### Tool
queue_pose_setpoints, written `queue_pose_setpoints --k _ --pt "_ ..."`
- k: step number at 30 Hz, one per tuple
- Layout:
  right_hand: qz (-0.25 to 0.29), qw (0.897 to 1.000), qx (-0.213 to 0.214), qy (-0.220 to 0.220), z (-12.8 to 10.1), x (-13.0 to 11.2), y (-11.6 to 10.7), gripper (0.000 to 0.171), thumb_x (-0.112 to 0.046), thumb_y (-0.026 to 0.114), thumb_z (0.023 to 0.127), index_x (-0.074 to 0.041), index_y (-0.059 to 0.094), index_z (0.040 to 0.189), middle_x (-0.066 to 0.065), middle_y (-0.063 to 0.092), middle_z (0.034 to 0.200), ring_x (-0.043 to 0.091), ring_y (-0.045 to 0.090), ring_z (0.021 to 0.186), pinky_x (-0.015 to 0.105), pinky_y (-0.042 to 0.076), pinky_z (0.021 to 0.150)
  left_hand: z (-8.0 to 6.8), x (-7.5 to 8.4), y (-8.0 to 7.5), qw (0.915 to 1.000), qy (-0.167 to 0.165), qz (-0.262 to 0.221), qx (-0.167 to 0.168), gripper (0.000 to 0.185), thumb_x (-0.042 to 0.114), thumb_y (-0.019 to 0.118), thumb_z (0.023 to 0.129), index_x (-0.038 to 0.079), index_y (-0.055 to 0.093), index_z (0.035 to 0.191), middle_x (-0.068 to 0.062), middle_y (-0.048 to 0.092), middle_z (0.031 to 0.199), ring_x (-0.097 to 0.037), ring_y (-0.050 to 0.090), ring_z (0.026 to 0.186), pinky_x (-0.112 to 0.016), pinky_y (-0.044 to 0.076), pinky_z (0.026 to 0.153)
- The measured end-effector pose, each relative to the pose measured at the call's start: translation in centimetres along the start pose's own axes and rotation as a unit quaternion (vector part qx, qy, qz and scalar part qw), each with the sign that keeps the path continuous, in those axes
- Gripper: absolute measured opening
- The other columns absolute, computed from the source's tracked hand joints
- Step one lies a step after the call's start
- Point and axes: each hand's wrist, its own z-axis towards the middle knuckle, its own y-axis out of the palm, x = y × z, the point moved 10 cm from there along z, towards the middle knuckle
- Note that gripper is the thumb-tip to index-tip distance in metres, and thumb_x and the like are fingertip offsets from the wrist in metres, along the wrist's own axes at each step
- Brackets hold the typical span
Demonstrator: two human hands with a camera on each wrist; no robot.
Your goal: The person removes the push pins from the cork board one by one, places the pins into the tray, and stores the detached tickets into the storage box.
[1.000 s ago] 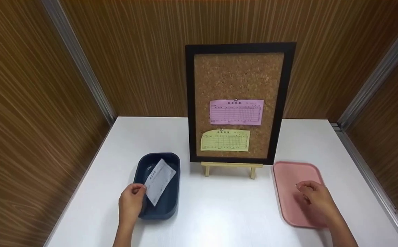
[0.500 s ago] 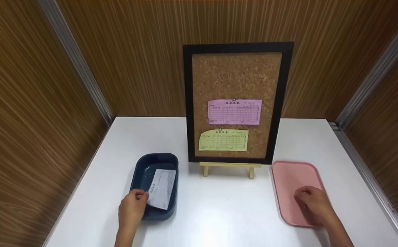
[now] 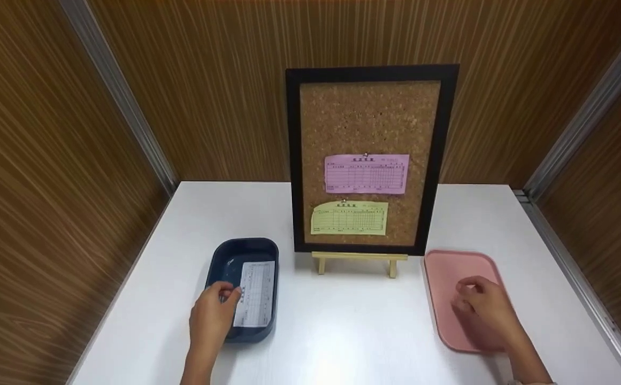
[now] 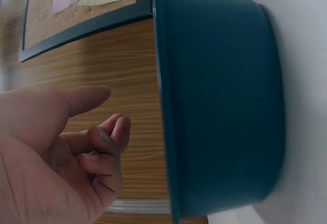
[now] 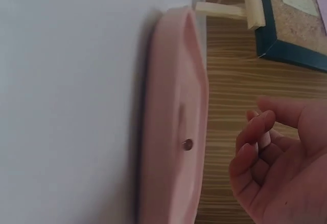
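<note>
A white printed slip lies inside the dark blue bin, towards its right side. Over the bin's left rim hovers my left hand, thumb and fingertips apart and nothing between them. Its fingers are loosely bent in the left wrist view. My right hand is above the pink tray, likewise holding nothing, with a gap between thumb and fingers. A small metallic pushpin sits on the tray in the right wrist view.
A black-framed cork board stands on a small wooden easel between bin and tray. Pinned to it are a pink slip and a yellow slip. Wood-grain panels enclose the white table.
My left hand has let go of the white slip, which came down into the bin. My right hand has dropped a small pin; its fingers have parted.
</note>
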Motion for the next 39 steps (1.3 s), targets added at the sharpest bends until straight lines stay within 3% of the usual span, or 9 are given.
queue_pose_setpoints --k 8,13,17,24,30,39 --pt "0.004 0.996 0.057 -0.062 0.0 -5.2 -0.7 0.041 -0.032 0.058 0.104 0.001 0.061 0.127 0.006 0.053 0.08 0.019 0.058 0.066 0.029 0.05 0.057 0.7 4.4 0.0 0.9982 0.057 -0.002 0.018 0.033 0.041 0.067 0.095 0.017 0.07 0.117 0.001 0.071 0.106 -0.022 0.066 0.093 -0.046 0.045 0.08" --pt "-0.016 0.992 0.086 -0.092 0.3 -8.2 -0.9 0.037 -0.035 0.059 0.103 -0.005 0.065 0.123 0.008 0.057 0.076 0.02 0.057 0.063 0.028 0.045 0.052 1.5 7.5 1.0 0.996 0.085 -0.024 0.012 0.031 0.044 0.067 0.095 0.021 0.07 0.115 0.005 0.07 0.108 -0.02 0.065 0.094 -0.048 0.041 0.087" --pt "0.003 0.989 0.104 -0.107 0.7 -10.3 -0.6 0.031 -0.032 0.061 0.101 -0.008 0.067 0.12 0.005 0.057 0.073 0.018 0.057 0.06 0.027 0.043 0.052 2.0 9.7 1.9 0.9928 0.115 -0.031 0.004 0.03 0.044 0.068 0.094 0.022 0.071 0.114 0.007 0.069 0.106 -0.019 0.065 0.095 -0.045 0.044 0.086" --pt "0.028 0.987 0.095 -0.126 1.6 -13.2 0.1 0.036 -0.035 0.061 0.101 -0.007 0.065 0.123 0.002 0.054 0.072 0.018 0.056 0.061 0.026 0.045 0.054 2.6 13.1 2.8 0.9865 0.16 -0.034 0.01 0.03 0.042 0.069 0.094 0.021 0.071 0.115 0.006 0.069 0.103 -0.016 0.063 0.085 -0.039 0.045 0.075" --pt "0.044 0.984 0.09 -0.144 2.2 -15.6 0.5 0.035 -0.034 0.062 0.101 -0.006 0.064 0.122 0.004 0.055 0.074 0.015 0.056 0.062 0.026 0.048 0.057 3.2 16.5 3.0 0.9801 0.191 -0.053 0.01 0.034 0.043 0.067 0.096 0.02 0.069 0.12 0.007 0.068 0.108 -0.011 0.052 0.069 -0.033 0.04 0.069" --pt "0.076 0.97 0.108 -0.203 3.2 -19.9 1.1 0.028 -0.031 0.064 0.1 -0.008 0.066 0.116 0.004 0.053 0.078 0.012 0.049 0.063 0.023 0.043 0.054 4.2 21.2 3.5 0.9599 0.267 -0.075 0.038 0.028 0.037 0.067 0.097 0.017 0.069 0.118 0.002 0.067 0.107 -0.018 0.062 0.082 -0.034 0.046 0.068"
